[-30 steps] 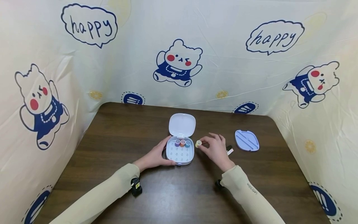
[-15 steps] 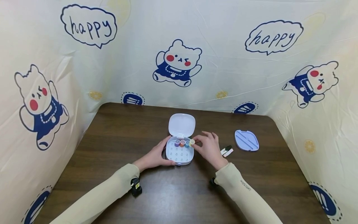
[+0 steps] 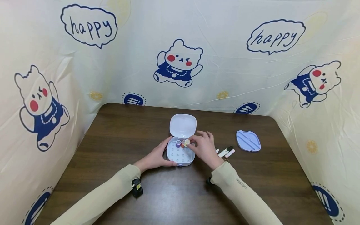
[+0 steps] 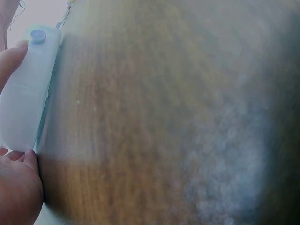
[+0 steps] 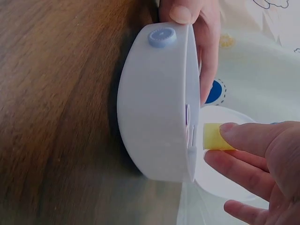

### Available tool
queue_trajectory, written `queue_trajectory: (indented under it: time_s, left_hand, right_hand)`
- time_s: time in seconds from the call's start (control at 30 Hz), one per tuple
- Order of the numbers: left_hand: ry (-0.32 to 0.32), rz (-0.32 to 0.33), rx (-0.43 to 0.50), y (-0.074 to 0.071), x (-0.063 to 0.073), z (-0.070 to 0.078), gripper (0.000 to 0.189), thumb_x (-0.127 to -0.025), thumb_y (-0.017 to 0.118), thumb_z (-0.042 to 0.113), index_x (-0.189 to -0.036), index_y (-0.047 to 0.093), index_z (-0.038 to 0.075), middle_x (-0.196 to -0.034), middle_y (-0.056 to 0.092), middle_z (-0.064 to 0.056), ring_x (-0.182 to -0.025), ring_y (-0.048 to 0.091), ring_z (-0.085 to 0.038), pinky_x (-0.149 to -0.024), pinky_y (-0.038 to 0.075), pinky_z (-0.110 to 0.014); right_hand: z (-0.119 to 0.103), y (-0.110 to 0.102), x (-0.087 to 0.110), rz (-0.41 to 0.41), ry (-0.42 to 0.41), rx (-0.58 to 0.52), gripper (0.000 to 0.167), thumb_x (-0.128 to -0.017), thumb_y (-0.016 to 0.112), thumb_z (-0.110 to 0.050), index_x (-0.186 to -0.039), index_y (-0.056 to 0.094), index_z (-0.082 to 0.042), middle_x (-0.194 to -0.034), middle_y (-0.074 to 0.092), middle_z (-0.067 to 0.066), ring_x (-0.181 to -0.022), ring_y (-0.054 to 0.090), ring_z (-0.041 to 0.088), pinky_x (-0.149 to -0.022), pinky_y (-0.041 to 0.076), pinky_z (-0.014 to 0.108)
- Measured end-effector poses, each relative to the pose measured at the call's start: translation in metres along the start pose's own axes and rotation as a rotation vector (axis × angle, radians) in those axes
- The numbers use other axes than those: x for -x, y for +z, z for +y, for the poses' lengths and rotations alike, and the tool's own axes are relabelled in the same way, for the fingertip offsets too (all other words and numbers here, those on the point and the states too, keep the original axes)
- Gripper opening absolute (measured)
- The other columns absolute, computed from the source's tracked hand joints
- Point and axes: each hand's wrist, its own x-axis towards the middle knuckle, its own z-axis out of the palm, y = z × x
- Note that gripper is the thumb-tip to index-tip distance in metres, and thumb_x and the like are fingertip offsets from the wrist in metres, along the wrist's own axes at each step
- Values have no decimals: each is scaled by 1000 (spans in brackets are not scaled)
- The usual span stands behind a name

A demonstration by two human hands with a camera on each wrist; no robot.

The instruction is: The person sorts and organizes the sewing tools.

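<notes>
A white box stands on the table with its hinged lid raised. Rows of small pegs cover its inside. At the back of it sit a purple spool and an orange spool. My left hand grips the box by its left side, thumb at the front near the round button. Between thumb and fingers my right hand pinches a yellow spool, held above the box opening. In the head view it overlaps the blue spool's spot, and the blue spool is hidden.
Right of the right hand lie a black-tipped white piece and a small pale pink piece. Farther right is a light blue grooved tray. A printed cloth hangs behind the brown table.
My right hand has carried the yellow spool leftward, from beside the box to over its back row. The loose pieces beside that hand have come into view. The left hand stays on the box.
</notes>
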Motion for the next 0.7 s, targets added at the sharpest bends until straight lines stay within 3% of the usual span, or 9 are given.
queue_trajectory:
  time_s: [0.37,0.7]
  left_hand:
    - [7,7,-16,2,-1,-3,123,-77,92,47,-167,16,13,-168,27,-14,-152,32,-32,-122,28,-56]
    - [9,-3,-10,1,-2,-5,122,-78,91,46,-168,14,15,-169,25,-14,-153,31,-32,-122,28,-56]
  right_hand:
    - [-11,8,-4,-8,-58,36,15,-91,83,-26,-103,81,-17,-84,75,-6,-123,57,30,-119,19,66]
    - [-20,14,-11,8,-108,94,14,-91,83,-25,-102,81,-16,-84,76,-5,-121,59,33,-116,24,68]
